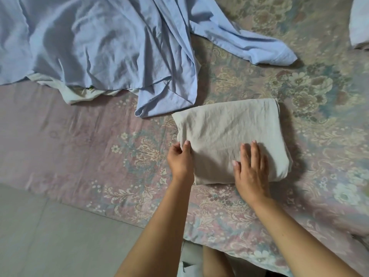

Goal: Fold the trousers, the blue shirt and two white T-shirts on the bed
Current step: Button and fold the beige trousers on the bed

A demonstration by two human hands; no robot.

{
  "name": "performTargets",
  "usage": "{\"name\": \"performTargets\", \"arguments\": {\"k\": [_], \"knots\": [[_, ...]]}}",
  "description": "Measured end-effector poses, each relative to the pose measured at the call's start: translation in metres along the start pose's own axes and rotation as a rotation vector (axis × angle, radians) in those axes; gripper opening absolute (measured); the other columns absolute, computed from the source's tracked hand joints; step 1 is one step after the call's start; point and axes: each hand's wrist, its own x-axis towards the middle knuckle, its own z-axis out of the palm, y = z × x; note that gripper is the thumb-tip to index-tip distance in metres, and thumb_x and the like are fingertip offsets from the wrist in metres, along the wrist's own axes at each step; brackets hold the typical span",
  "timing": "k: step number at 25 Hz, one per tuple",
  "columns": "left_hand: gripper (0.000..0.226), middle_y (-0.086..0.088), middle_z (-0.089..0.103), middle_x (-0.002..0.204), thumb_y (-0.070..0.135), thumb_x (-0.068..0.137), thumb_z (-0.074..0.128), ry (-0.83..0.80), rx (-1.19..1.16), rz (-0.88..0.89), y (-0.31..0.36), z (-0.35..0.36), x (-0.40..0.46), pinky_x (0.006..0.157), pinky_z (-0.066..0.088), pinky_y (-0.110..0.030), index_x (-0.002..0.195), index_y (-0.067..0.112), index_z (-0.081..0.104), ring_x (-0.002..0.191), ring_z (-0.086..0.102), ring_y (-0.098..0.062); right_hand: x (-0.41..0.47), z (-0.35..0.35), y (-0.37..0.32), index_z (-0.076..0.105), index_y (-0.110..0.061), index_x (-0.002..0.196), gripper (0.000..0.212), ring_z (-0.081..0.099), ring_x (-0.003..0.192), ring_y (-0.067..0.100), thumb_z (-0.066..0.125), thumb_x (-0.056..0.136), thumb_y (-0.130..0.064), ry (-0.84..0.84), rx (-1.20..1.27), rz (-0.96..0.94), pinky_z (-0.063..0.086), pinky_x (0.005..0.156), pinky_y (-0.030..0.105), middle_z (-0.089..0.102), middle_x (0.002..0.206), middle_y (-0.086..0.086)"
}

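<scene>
A folded beige garment, most likely the trousers (229, 136), lies as a compact rectangle on the flower-patterned bed (299, 92), near the edge closest to the person. The left hand (179, 158) pinches the bundle's near-left corner, thumb on top of the cloth and fingers curled at its side. The right hand (250, 170) rests flat on the near part of the bundle, fingers straight and held close together, thumb out to the left, palm pressing the fabric down. Just beyond the bundle, and nearly touching its far-left corner, the blue shirt (95, 43) lies unfolded and rumpled across the upper left of the bed, one sleeve trailing off to the right. From under the shirt's near hem a strip of white cloth (73, 92) shows (it may be one of the white T-shirts, though too little is visible to be sure). At the upper right edge of the view another white piece of fabric (360, 23) lies on the bed, well apart from the hands; I cannot tell what it is. Below left of the bed the pale tiled floor (50, 236) is visible.
</scene>
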Motion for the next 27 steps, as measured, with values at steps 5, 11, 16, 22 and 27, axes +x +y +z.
{"name": "performTargets", "arguments": {"k": [5,11,16,22,27], "knots": [[0.019,-0.01,0.062,0.086,0.025,0.093,0.056,0.036,-0.006,-0.058,0.001,-0.026,0.014,0.073,0.054,-0.037,0.095,0.007,0.053,0.077,0.062,-0.021,-0.005,-0.002,-0.07,0.052,-0.001,0.13,0.057,0.052,0.118,0.04,0.038,0.092,-0.042,0.07,0.025,-0.154,0.045,0.096,0.051,0.05,0.134,0.024],[0.012,-0.005,0.059,0.07,0.008,0.095,0.052,-0.369,-0.033,-0.164,0.018,-0.049,0.034,0.056,0.051,-0.021,0.089,0.006,0.062,0.057,0.055,-0.011,0.007,0.009,-0.124,0.061,-0.001,0.115,0.049,0.061,0.094,0.035,0.074,0.074,-0.024,0.111,0.019,-0.086,0.051,0.075,0.04,0.062,0.111,0.019],[0.01,-0.003,0.062,0.071,0.005,0.09,0.059,-0.492,-0.05,-0.215,0.015,-0.051,0.043,0.06,0.052,-0.025,0.09,0.014,0.063,0.055,0.055,-0.01,0.018,-0.005,-0.112,0.068,-0.006,0.1,0.019,0.062,0.087,0.026,0.063,0.087,-0.018,0.037,0.602,0.314,0.043,0.074,0.029,0.067,0.094,0.01],[0.019,-0.004,0.056,0.068,-0.006,0.082,0.063,-0.419,-0.019,-0.061,0.009,-0.039,0.038,0.054,0.054,-0.025,0.079,0.01,0.055,0.057,0.057,-0.013,0.021,-0.015,-0.119,0.057,-0.012,0.085,0.012,0.051,0.07,0.017,0.067,0.082,-0.005,0.137,0.575,0.239,0.038,0.065,0.021,0.052,0.082,-0.003],[0.01,0.001,0.062,0.065,0.012,0.091,0.06,-0.604,-0.143,-0.143,0.011,-0.036,0.027,0.063,0.053,-0.022,0.081,0.011,0.064,0.059,0.057,-0.008,0.02,-0.017,-0.122,0.063,-0.01,0.089,0.003,0.057,0.079,0.02,0.061,0.087,-0.009,0.16,0.619,0.243,0.045,0.074,0.027,0.061,0.088,0.006]]}}
